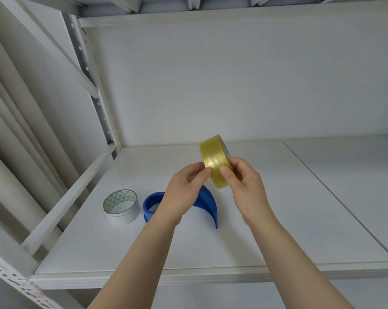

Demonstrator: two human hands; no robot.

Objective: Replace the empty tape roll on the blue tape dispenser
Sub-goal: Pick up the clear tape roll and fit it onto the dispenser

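A full roll of yellowish clear tape (213, 156) is held upright in the air above the shelf. My right hand (246, 186) grips its lower right edge, thumb on the outer face. My left hand (184, 192) pinches at the roll's left edge with thumb and forefinger. Below my left hand the blue tape dispenser (207, 202) lies on the white shelf (277, 219); its ring and curved guard show, with the middle hidden by my hand. To its left stands the empty white cardboard core (121, 207), apart from the dispenser.
The shelf sits in a white metal rack with an upright post (99, 103) at the back left and a side rail (70, 197) along the left edge. A seam (335, 197) runs across the shelf board on the right.
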